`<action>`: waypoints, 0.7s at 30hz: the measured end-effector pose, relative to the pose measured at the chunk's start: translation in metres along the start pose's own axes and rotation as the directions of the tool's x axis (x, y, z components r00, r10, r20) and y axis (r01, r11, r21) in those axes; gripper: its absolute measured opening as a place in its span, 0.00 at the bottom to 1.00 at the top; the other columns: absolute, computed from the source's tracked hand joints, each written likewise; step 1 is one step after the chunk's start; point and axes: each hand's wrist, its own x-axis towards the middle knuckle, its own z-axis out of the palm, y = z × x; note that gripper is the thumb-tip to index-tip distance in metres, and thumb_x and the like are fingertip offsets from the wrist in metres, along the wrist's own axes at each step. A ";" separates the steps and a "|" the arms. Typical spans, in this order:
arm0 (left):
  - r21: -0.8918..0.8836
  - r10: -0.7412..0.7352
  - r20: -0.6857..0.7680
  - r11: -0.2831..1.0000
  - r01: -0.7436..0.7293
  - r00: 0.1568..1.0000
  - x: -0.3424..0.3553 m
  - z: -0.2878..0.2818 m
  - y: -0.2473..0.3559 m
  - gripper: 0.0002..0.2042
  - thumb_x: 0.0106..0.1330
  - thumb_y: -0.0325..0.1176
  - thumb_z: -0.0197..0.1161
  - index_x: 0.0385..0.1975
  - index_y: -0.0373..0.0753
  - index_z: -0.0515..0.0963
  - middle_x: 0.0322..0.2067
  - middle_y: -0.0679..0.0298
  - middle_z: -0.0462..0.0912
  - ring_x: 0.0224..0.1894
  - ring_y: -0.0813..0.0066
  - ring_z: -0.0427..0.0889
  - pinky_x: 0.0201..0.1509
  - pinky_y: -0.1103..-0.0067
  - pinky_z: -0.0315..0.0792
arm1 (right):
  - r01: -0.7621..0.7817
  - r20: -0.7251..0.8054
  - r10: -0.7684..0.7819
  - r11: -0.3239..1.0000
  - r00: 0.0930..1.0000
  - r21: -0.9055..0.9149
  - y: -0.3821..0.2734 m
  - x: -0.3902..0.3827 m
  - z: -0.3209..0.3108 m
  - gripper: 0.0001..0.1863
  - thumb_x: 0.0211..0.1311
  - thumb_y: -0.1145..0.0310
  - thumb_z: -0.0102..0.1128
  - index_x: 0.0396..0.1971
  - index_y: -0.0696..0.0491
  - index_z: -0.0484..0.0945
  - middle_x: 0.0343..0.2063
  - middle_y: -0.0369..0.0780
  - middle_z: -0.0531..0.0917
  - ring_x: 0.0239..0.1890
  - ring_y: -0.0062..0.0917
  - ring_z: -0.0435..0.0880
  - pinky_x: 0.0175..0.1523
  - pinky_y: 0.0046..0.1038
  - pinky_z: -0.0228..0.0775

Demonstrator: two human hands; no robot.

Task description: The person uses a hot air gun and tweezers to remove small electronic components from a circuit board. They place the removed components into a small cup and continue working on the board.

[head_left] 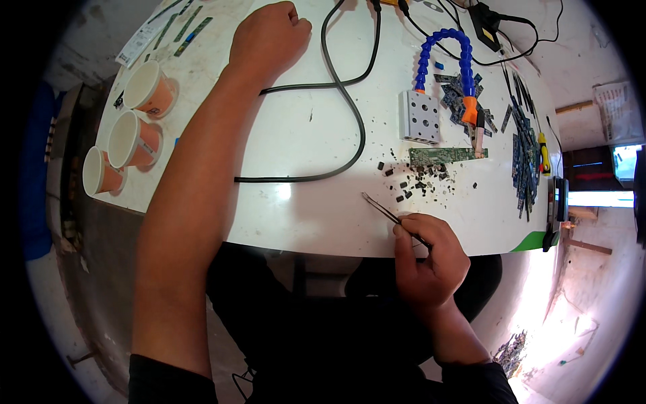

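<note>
A pair of dark tweezers [383, 210] is pinched in my right hand [434, 259] at the table's front edge. Their tips point up and left over the white surface. Several small black components [420, 183] lie scattered just beyond them, touching no tip. A green circuit board [447, 155] lies behind these parts, its right end under a clip [479, 135] or similar holder. Far off to the left, my left hand [272, 37] is curled into a fist on or just above the table, with nothing seen sticking out of it.
A blue jointed hose [445, 34] with an orange nozzle rises from a grey block [420, 117]. Stacks of board strips [523, 158] and a yellow screwdriver [544, 153] lie at the right. Black cables [360, 128] loop across the middle. Paper cups [134, 140] stand at the left edge.
</note>
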 end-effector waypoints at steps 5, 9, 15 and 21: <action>-0.009 -0.011 -0.007 1.000 0.011 1.000 -0.001 -0.002 0.001 0.10 0.63 0.38 0.59 0.28 0.37 0.76 0.24 0.58 0.81 0.28 0.61 0.78 0.39 0.68 0.74 | -0.079 0.255 0.083 0.996 0.963 -0.029 -0.008 0.013 -0.008 0.11 0.57 0.84 0.64 0.41 0.60 0.83 0.35 0.49 0.84 0.38 0.44 0.86 0.44 0.36 0.80; -0.046 0.000 -0.003 0.999 0.000 1.000 -0.001 -0.002 0.001 0.11 0.64 0.39 0.59 0.28 0.37 0.76 0.24 0.58 0.81 0.29 0.61 0.78 0.39 0.68 0.74 | -0.003 0.320 0.040 0.994 0.947 -0.113 -0.011 0.018 -0.004 0.14 0.58 0.82 0.60 0.45 0.61 0.82 0.37 0.48 0.82 0.37 0.46 0.84 0.44 0.40 0.79; -0.033 -0.017 0.010 0.999 0.017 1.000 -0.002 -0.004 0.001 0.11 0.64 0.39 0.59 0.29 0.37 0.76 0.25 0.58 0.81 0.29 0.61 0.78 0.40 0.68 0.74 | -0.083 0.267 0.118 0.987 0.957 -0.139 -0.016 0.019 0.003 0.13 0.58 0.82 0.61 0.43 0.58 0.84 0.37 0.46 0.82 0.35 0.43 0.84 0.42 0.38 0.79; -0.039 -0.006 0.010 0.999 0.006 1.000 -0.002 -0.005 0.000 0.11 0.64 0.39 0.58 0.29 0.38 0.76 0.25 0.58 0.81 0.29 0.61 0.78 0.40 0.68 0.74 | -0.124 0.121 0.132 0.989 0.984 -0.075 -0.008 0.009 0.013 0.08 0.56 0.82 0.66 0.36 0.58 0.86 0.33 0.43 0.83 0.30 0.37 0.85 0.36 0.31 0.78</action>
